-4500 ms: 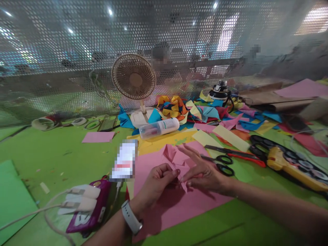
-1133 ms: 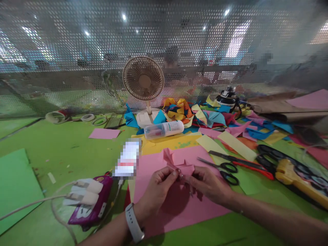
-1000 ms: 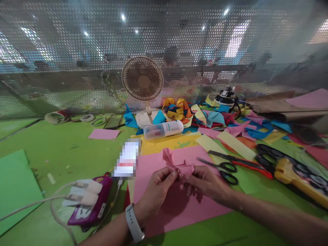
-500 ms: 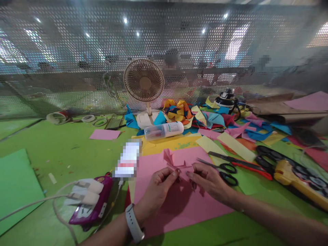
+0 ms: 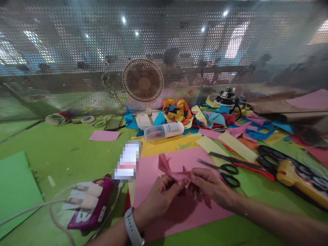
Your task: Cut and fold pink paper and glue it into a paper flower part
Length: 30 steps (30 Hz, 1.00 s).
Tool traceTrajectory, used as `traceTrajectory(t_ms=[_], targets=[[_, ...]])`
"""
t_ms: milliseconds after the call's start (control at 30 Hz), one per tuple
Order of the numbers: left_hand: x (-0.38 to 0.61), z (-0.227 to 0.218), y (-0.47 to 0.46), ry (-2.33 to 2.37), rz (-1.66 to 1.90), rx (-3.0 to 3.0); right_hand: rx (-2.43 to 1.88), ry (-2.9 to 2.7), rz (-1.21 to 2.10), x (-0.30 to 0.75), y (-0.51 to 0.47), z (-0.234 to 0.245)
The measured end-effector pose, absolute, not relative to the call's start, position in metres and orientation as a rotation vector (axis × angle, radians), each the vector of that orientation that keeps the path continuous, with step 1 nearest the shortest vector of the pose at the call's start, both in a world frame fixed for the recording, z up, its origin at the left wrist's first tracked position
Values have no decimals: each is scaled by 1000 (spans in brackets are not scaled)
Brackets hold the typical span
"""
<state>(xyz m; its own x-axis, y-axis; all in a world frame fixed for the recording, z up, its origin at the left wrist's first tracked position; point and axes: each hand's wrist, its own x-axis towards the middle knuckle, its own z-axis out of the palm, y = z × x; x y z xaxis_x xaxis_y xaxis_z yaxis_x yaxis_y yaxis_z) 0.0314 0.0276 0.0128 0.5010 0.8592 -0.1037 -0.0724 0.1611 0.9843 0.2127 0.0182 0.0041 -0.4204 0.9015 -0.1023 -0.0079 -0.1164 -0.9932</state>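
The folded pink paper has tilted up since before; left hand and right hand each grip it.

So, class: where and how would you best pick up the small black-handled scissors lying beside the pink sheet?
Probably by the two handle loops of the small black-handled scissors, coming from the right. They lie flat, loops at the right end close to the right hand, blades pointing left onto the pink sheet, so that side avoids the tips.
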Motion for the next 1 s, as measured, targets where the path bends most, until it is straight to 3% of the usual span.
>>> traceTrajectory(t_ms=[333,667,867,1000], targets=[[31,10,27,840,751,1243,-1076,-1510,1589,218,20,3],[27,12,27,807,612,1275,-1120,-1714,1245,211,19,10],[30,15,26,761,680,1281,-1110,-1671,1296,210,20,10],[27,18,28,829,702,1284,-1114,-1595,1539,213,22,3]])
